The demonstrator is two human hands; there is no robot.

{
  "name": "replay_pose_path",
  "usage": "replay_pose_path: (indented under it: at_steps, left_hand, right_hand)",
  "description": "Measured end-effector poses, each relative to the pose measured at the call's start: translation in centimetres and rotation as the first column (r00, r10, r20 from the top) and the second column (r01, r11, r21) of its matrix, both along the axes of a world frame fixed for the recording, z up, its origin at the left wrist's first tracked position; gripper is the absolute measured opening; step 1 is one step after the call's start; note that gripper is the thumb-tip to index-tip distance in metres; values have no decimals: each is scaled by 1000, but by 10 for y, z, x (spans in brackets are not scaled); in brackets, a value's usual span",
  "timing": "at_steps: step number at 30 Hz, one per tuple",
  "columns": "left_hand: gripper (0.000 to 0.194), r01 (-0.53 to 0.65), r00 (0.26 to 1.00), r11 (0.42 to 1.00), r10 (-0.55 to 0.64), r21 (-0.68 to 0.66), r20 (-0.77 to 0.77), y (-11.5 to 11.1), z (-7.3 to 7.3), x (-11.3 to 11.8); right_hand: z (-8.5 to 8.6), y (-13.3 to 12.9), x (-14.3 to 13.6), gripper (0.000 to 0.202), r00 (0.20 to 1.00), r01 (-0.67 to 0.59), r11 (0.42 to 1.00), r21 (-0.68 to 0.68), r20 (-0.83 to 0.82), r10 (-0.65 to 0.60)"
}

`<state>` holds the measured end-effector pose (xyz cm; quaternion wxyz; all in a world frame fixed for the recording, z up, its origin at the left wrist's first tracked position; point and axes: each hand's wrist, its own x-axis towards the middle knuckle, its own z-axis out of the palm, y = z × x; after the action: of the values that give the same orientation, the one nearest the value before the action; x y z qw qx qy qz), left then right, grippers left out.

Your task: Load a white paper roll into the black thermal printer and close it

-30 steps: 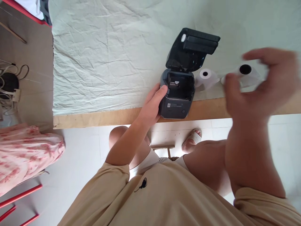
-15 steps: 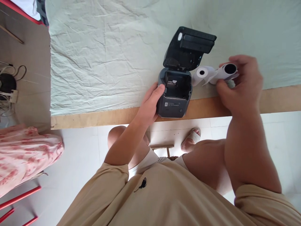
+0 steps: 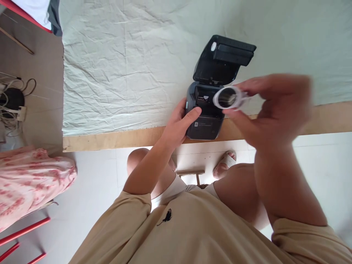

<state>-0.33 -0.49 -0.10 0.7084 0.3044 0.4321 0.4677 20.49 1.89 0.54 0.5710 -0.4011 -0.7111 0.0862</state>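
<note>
A dark label printer (image 3: 205, 126) lies at the table's front edge, its black lid (image 3: 225, 60) raised. My left hand (image 3: 180, 123) grips the printer's left side, the thumb over the rim of its bay. Between the fingers and thumb of my right hand (image 3: 271, 106) is a white paper roll (image 3: 217, 99) with a wide dark core, over the right part of the bay. The right hand is blurred. The second, smaller roll cannot be made out behind the hand and the held roll.
Pale green wrinkled cloth (image 3: 123, 66) covers the table, with a bare wooden edge (image 3: 115, 141) in front. At the left are tangled cables (image 3: 13, 110), a pink floral cloth (image 3: 35, 179) and red bars (image 3: 24, 231). My legs are below the table edge.
My right hand has moved left with the wide-cored roll, from beside the printer to over its open bay. My left hand still holds the printer, its thumb now further over the bay.
</note>
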Motion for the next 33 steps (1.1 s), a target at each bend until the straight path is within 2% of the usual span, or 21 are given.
replay_pose_path:
  at_steps: [1, 5, 12, 17, 18, 21, 23, 25, 28, 33]
  left_hand:
    - [39, 2, 1000, 1000, -2, 3, -4, -1, 0, -1]
    - [45, 23, 1000, 1000, -23, 14, -3, -1, -3, -3]
    - [52, 30, 999, 998, -30, 49, 11, -1, 0, -2]
    - [62, 3, 999, 993, -8, 119, 44, 2, -2, -2]
    - [67, 5, 1000, 992, -7, 122, 17, 3, -4, -3]
    - [105, 113, 989, 984, -98, 134, -110, 7, -12, -6]
    - [114, 138, 980, 983, -118, 121, -159, 8, -15, -8]
    - [117, 144, 977, 982, -121, 122, -175, 8, -15, -9]
    - [119, 147, 975, 980, -120, 135, -186, 7, -14, -9]
    - [115, 153, 973, 979, -126, 134, -191, 6, -14, -11]
  right_hand:
    - [5, -5, -10, 26, 997, 1, 1000, -30, 81, 1]
    - [9, -10, -22, 26, 956, 22, 994, -110, 294, 11]
    - [3, -12, -22, 22, 938, 91, 994, -60, 340, -65]
    - [1, -23, -25, 12, 925, 34, 994, -102, 379, 7]
    - [1, -23, -25, 10, 927, 13, 995, -96, 375, 25]
    - [1, -20, -21, 7, 968, -51, 999, -19, 245, 54]
    - [0, -14, -17, 13, 994, -22, 999, 39, 109, 17]
    - [-2, -9, -13, 27, 998, 33, 999, 38, 45, -34]
    - [-7, -3, -6, 51, 997, 49, 998, -47, 68, -46]
    - [-6, 2, 2, 50, 996, 50, 992, -116, 77, -41]
